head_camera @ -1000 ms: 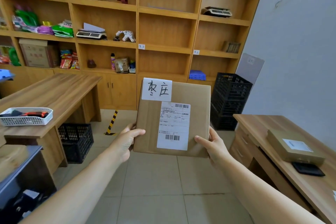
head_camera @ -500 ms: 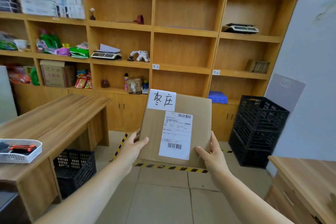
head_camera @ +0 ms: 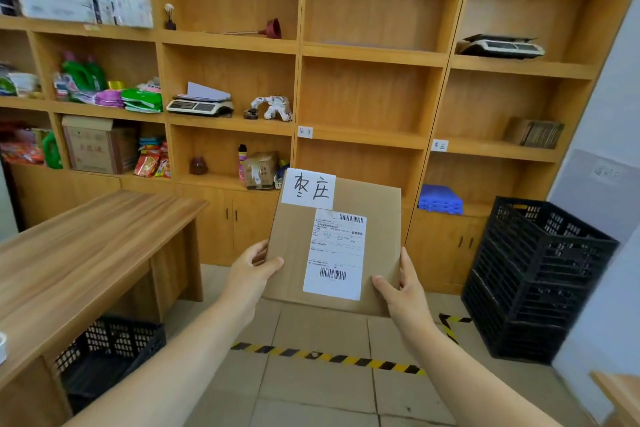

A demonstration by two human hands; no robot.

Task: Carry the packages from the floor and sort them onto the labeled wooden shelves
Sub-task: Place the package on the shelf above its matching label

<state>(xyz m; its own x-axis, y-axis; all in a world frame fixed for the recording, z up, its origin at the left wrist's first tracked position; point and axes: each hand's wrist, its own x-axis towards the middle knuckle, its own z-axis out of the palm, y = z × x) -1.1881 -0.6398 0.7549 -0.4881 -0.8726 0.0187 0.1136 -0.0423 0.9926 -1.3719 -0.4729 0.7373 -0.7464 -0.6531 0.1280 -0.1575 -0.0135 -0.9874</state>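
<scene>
Shelves [head_camera: 363, 139] looming nearer than before | package [head_camera: 298, 246] being held upright before them | left hand [head_camera: 251, 274], right hand [head_camera: 403, 288] fingers clamping its lower side edges, thumbs in front

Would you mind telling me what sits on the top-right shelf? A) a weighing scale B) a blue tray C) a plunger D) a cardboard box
A: a weighing scale lies alone in the top-right shelf compartment, above and right of the package held in both hands.

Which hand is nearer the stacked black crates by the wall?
Right. The right hand grips the package on the side toward the black crates; the left hand holds its far edge.
</scene>
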